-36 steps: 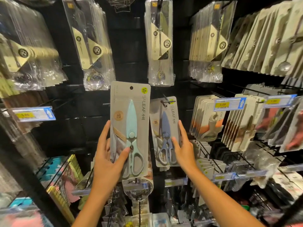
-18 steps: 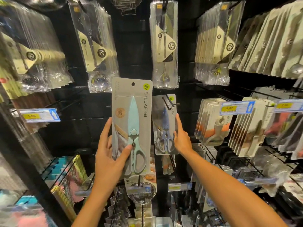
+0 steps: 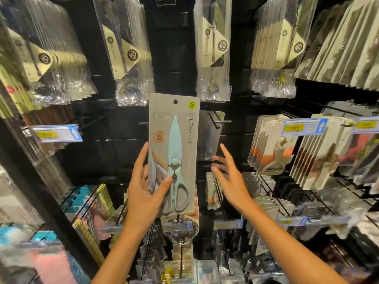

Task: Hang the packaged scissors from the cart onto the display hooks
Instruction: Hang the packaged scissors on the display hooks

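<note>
1. The left hand (image 3: 144, 193) is holding the scissors pack (image 3: 174, 152) upright before the rack, thumb pressing its front, fingers (image 3: 141, 160) lying along its left edge.
2. The right hand (image 3: 230, 181), fingers spread, is hovering beside it, below the hung pack (image 3: 209, 136) on the hook (image 3: 220, 121).

"sayleaf" on scissors pack (image 3: 174, 140); price tag (image 3: 294, 127) "4.00".

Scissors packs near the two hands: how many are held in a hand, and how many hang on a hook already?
Held by the left hand: 1, the mint scissors pack
Hanging on the hook: 1, the grey pack; the right hand is apart from it
Total: 2
</note>
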Action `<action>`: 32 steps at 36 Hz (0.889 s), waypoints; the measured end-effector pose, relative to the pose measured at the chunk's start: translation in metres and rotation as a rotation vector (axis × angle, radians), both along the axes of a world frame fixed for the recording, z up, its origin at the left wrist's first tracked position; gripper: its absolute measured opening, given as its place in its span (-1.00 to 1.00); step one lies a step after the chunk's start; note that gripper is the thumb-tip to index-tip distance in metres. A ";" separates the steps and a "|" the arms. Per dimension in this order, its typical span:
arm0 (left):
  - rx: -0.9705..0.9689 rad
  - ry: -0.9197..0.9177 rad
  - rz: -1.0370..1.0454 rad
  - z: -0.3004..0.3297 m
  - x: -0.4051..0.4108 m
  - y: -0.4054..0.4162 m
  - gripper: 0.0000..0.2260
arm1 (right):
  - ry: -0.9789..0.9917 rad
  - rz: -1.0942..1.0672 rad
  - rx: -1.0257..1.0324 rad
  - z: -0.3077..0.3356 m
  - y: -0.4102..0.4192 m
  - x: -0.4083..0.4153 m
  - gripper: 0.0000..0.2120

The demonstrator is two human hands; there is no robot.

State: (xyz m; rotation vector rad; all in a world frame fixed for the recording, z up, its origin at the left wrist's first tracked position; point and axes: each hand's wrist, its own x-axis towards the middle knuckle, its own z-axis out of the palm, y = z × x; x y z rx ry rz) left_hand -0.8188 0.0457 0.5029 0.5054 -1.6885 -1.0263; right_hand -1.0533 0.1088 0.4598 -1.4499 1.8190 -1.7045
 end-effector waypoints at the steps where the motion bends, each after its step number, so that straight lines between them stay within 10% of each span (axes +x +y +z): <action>1: 0.002 0.000 -0.001 -0.001 -0.001 0.001 -0.21 | -0.016 0.056 -0.016 0.004 0.007 0.010 -0.37; 32: 0.092 -0.255 -0.254 -0.050 -0.046 0.005 -0.02 | -0.120 -0.083 -0.020 -0.021 0.071 0.030 -0.35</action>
